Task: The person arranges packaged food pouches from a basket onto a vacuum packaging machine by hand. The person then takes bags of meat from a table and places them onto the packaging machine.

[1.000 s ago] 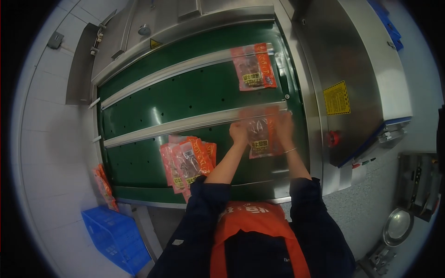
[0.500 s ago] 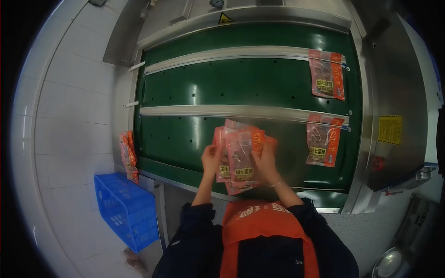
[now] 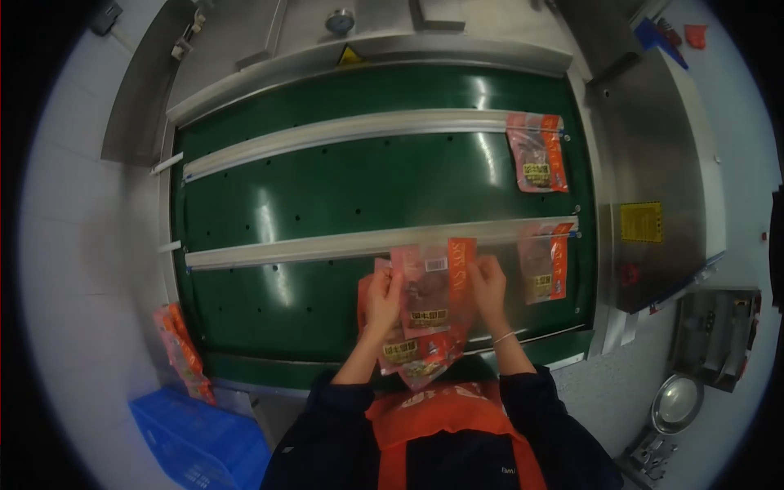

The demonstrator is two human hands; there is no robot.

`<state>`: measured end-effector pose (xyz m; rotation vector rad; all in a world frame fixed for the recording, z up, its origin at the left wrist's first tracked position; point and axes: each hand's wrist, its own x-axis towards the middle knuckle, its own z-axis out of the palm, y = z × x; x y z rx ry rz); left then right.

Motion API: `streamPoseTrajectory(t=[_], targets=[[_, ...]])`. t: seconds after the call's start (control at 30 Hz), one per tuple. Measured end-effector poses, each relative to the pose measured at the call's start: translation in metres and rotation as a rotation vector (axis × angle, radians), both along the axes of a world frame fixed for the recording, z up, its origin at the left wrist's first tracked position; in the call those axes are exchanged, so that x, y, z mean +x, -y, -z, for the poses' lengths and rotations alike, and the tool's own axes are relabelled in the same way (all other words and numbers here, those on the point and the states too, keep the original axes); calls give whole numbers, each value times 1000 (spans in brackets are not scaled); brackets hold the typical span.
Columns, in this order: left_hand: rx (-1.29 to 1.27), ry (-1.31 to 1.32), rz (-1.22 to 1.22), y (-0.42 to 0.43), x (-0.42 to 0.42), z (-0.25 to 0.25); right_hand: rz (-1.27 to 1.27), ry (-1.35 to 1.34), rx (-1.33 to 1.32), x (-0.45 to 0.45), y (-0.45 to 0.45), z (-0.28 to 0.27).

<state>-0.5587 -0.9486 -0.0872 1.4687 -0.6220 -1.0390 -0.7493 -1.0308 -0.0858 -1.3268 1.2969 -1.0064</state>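
Observation:
Several red-and-clear plastic food pouches are fanned out in front of me, over the near edge of the green sealing bed. The top pouch (image 3: pixel 428 296) has a yellow label and lies spread between both hands. My left hand (image 3: pixel 382 304) is closed on its left side and on the lower pouches (image 3: pixel 403 353). At the right edge of the top pouch, my right hand (image 3: pixel 488 287) pinches the orange strip. Two more pouches lie at the right end of the bed: a far pouch (image 3: pixel 536 155) and a nearer pouch (image 3: pixel 542 268), each with its top edge at a metal sealing bar.
The green bed (image 3: pixel 327 192) carries a far sealing bar (image 3: pixel 359 129) and a near sealing bar (image 3: pixel 327 251). More pouches (image 3: pixel 182 351) lean at its left corner above a blue crate (image 3: pixel 200 441). A steel panel (image 3: pixel 653 171) stands on the right, with a round metal bowl (image 3: pixel 678 404) lower down.
The view has shifted leftward and tilted. My hands have spread apart, and the top pouch is now pulled up from the fanned stack, held at both sides.

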Motion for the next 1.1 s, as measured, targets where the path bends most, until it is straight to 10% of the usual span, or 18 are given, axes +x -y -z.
streamPoseTrajectory(t=[0.3, 1.1], targets=[[203, -343, -29, 240, 12, 48, 19, -498, -334, 16, 244, 12], [295, 388, -155, 340, -10, 13, 104, -469, -313, 21, 322, 26]])
